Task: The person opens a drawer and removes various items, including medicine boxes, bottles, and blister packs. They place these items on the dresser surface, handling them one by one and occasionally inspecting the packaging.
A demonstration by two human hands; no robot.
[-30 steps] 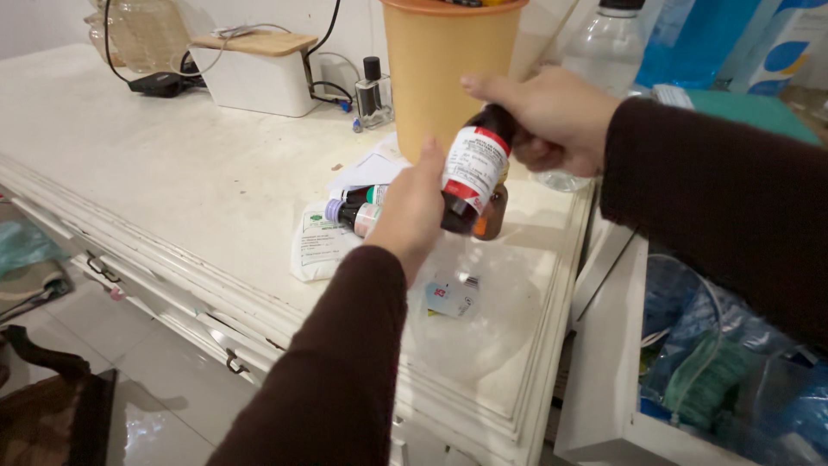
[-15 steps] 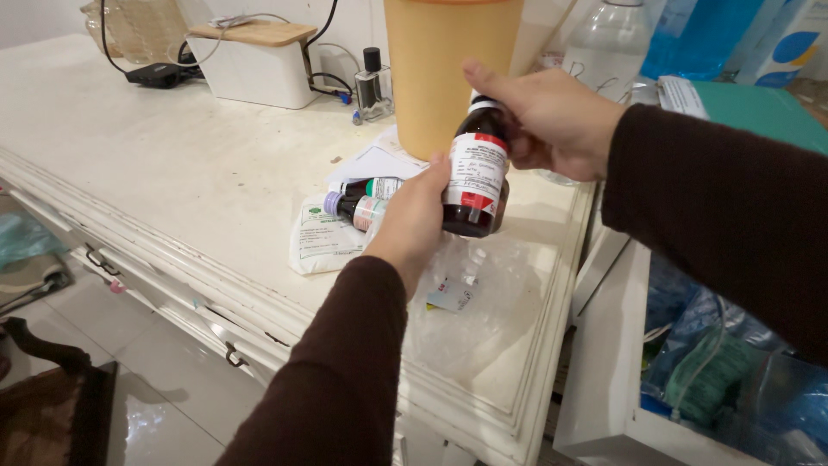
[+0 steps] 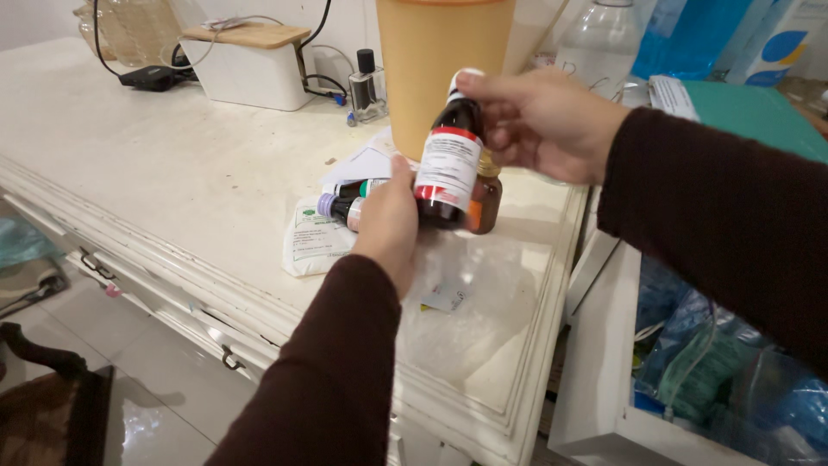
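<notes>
Dark brown glass medicine bottle with white-and-red label (image 3: 448, 164) | held upright above cream desk (image 3: 172, 164) | right hand (image 3: 543, 121) grips neck, left hand (image 3: 388, 224) cups base | step: inspecting label.

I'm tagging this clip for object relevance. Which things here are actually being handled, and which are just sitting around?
Being handled:
- dark brown bottle, white cap, red-and-white label
- right hand at its top
- left hand at its base

Lying about:
- small amber bottle
- two small vials
- white sachet
- orange bin
- white box
- clear plastic bottle

held brown bottle (image 3: 448, 155): white-red label | white sachet (image 3: 309, 242): beside lying bottles
</notes>
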